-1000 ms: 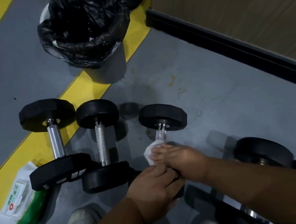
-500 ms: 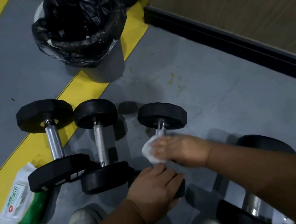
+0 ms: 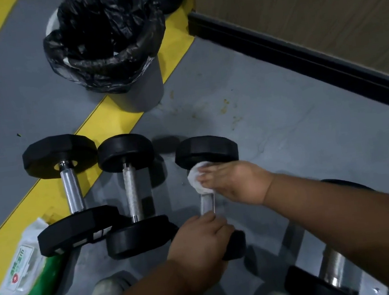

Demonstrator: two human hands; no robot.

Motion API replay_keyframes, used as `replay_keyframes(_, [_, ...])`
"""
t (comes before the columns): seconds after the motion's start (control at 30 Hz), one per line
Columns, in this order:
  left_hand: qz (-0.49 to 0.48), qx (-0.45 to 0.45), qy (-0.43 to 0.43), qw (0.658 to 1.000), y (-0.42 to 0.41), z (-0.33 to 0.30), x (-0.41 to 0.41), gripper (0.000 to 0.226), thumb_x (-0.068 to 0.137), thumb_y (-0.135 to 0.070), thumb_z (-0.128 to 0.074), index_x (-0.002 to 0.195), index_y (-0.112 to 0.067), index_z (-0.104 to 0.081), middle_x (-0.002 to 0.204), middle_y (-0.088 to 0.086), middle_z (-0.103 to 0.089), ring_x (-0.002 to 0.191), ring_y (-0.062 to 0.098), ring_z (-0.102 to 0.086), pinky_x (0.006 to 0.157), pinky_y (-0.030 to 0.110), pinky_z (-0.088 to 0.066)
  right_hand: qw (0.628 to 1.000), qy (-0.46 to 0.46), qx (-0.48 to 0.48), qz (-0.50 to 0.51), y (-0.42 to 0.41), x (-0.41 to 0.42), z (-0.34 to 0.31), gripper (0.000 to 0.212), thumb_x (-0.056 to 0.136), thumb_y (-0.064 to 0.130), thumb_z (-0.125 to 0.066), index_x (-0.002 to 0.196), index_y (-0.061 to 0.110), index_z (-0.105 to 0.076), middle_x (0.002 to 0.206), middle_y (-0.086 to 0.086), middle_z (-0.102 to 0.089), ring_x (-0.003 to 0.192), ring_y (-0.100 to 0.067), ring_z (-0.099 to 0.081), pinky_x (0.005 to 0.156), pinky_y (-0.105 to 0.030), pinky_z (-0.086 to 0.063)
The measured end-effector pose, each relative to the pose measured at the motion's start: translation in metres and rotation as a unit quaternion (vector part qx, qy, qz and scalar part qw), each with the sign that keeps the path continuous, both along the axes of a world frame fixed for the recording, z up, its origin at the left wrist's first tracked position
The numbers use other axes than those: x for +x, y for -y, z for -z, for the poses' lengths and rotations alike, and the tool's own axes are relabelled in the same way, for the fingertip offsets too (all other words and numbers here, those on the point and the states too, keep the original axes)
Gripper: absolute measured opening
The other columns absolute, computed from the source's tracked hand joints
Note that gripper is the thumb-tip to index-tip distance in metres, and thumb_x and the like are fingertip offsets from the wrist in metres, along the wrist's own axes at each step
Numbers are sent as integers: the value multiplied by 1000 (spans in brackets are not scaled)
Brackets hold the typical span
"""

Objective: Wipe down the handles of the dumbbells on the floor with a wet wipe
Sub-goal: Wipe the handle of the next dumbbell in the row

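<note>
Wipe (image 3: 196, 178) slid up knurled steel handle (image 3: 207, 203)

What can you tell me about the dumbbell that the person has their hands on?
The dumbbell lies flat on the grey floor, third in a row of dumbbells. It has two black, faceted, rubbery-looking heads and a shiny knurled metal handle. The right hand presses a white wet wipe round the handle's far end; the left hand grips the near head.

The left hand (image 3: 198, 243) hides the third dumbbell's near head (image 3: 234, 244).
</note>
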State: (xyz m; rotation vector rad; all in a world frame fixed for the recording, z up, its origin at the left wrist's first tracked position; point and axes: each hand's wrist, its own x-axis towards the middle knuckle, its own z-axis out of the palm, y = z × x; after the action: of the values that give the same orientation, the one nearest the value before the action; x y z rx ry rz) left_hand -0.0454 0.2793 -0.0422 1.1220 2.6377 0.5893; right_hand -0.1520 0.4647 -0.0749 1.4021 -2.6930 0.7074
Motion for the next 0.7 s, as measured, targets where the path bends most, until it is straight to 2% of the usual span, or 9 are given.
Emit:
replay_keyframes(0.1, [-64, 52, 31, 996, 3, 4, 8, 45, 68, -41, -78, 107, -23, -65, 103, -5, -63, 88, 20, -58, 69, 35, -49, 998, 54, -32, 5, 7, 16, 7, 29, 83, 5, -63, 111, 1, -70, 120, -15, -68, 116, -23, -63, 87, -37, -57])
replay_keyframes(0.17, [-85, 86, 49, 991, 9, 7, 15, 46, 74, -40, -78, 113, -20, -62, 109, -2, -62, 92, 23, -58, 72, 38, -51, 993, 102, -27, -52, 9, 35, 11, 29, 91, 13, -57, 117, 8, -69, 132, -11, -62, 130, -22, -53, 104, -36, -48])
replay_keyframes(0.23, [-82, 86, 49, 992, 16, 11, 16, 46, 78, -40, -76, 116, -19, -60, 113, 1, -62, 96, 25, -59, 75, 41, -51, 983, 131, -18, -124, 7, 34, 16, 24, 92, 11, -63, 114, 10, -70, 132, -6, -63, 135, -22, -48, 112, -39, -38])
replay_keyframes(0.3, [-63, 63, 42, 995, 22, 11, 14, 47, 76, -40, -76, 116, -19, -61, 112, 0, -60, 95, 23, -58, 74, 40, -51, 983, 109, 2, -150, 10, 15, 16, 25, 88, 8, -62, 112, 12, -70, 127, -3, -65, 130, -23, -52, 106, -42, -45])
replay_keyframes(0.4, [-16, -12, 26, 999, 18, 2, 7, 64, 73, -43, -70, 132, -25, -54, 107, -3, -55, 90, 20, -53, 69, 37, -49, 997, 63, 15, -51, 16, -8, 14, 36, 81, 6, -68, 116, 15, -70, 125, -3, -67, 114, -21, -65, 78, -38, -60])
replay_keyframes(0.47, [4, -59, 19, 998, 8, -4, 6, 74, 72, -41, -64, 143, -31, -44, 104, 0, -53, 89, 22, -53, 70, 36, -47, 996, 93, -7, -2, 10, 2, 12, 37, 87, 13, -60, 124, 12, -67, 132, -6, -64, 120, -22, -62, 86, -40, -58])
replay_keyframes(0.57, [-2, -65, -19, 998, -15, -11, 9, 61, 76, -29, -52, 136, -25, -52, 105, 8, -56, 91, 30, -54, 72, 36, -47, 988, 138, -31, -58, -5, 31, 8, 35, 93, 13, -59, 126, 9, -65, 137, -10, -59, 135, -24, -49, 108, -46, -44])
replay_keyframes(0.63, [-18, -56, -44, 997, -27, -13, 13, 50, 79, -20, -43, 125, -16, -60, 104, 11, -57, 90, 31, -54, 72, 35, -46, 979, 161, -30, -121, -11, 31, 6, 37, 87, 8, -71, 124, 8, -67, 134, -8, -62, 136, -24, -48, 110, -49, -41])
replay_keyframes(0.7, [-19, -47, -53, 997, -29, -13, 14, 46, 78, -17, -42, 119, -12, -62, 100, 11, -57, 87, 29, -53, 71, 35, -44, 980, 135, -5, -148, -9, 13, 6, 38, 84, 6, -73, 121, 9, -67, 132, -8, -63, 131, -25, -53, 101, -50, -49])
